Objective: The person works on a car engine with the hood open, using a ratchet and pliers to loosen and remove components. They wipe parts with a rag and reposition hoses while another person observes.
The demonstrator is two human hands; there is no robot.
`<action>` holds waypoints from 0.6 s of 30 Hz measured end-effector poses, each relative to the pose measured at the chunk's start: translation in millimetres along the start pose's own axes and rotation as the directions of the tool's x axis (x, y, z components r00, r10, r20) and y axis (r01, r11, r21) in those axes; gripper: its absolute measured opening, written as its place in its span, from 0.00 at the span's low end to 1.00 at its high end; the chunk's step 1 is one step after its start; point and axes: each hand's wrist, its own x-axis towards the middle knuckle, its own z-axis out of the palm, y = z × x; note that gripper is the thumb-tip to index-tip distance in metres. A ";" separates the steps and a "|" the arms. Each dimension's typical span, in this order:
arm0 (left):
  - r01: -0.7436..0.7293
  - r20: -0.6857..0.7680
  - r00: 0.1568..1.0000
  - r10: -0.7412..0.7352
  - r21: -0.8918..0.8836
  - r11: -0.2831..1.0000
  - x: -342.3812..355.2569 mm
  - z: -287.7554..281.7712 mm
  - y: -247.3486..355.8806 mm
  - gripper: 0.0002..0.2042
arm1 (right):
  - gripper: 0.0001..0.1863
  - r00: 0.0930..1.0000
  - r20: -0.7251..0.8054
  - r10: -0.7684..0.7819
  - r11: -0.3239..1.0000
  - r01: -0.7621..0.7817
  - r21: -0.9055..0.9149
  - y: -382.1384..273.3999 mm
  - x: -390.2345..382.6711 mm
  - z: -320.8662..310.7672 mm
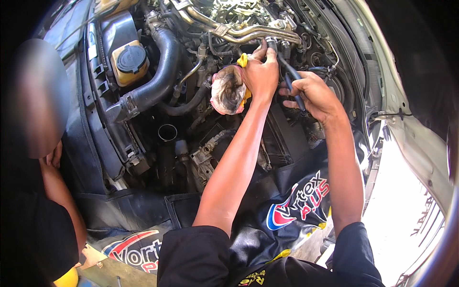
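Observation:
My left hand (262,79) reaches into the engine bay, its fingers closed around the end of a short black rubber hose (271,44) just under the bent metal pipes (239,34). In my right hand (315,95) is a pair of pliers (295,85) with dark handles. Their jaws point up and left toward that hose; whether they touch it I cannot tell. Left of my left wrist, a stained, whitish-pink rag (228,90) is bunched over a part that it hides. A yellow piece of cloth (243,60) shows at its upper edge.
A thick black hose (165,67) curves along the left, beside a tan reservoir with a dark cap (131,59). A black fender cover (253,229) drapes over the near edge. Another person's forearm (62,201) is at the far left. The pale car body (420,124) borders the right.

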 end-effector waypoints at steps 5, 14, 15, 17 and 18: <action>-0.265 -0.223 0.935 0.276 0.077 0.961 -10.2 8.6 -16.4 0.15 | 0.17 0.998 -0.029 -0.060 0.998 0.061 0.031 14.0 -21.5 11.1; 0.120 0.053 0.992 -0.112 -0.203 0.972 -54.9 34.7 32.2 0.20 | 0.16 0.927 -0.207 -0.312 0.926 0.249 -0.283 16.3 -45.3 -14.0; 0.146 0.093 0.987 -0.132 -0.166 0.975 -49.8 33.3 29.1 0.21 | 0.16 0.947 -0.172 -0.271 0.944 0.227 -0.239 16.2 -44.8 -13.9; 0.198 0.173 0.968 -0.181 -0.090 0.976 -36.0 32.0 22.6 0.23 | 0.15 0.975 -0.111 -0.195 0.955 0.163 -0.248 13.1 -44.1 -13.5; 0.204 0.183 0.965 -0.189 -0.067 0.977 -30.9 30.0 20.5 0.24 | 0.15 0.983 -0.089 -0.158 0.946 0.125 -0.300 8.5 -44.1 -13.3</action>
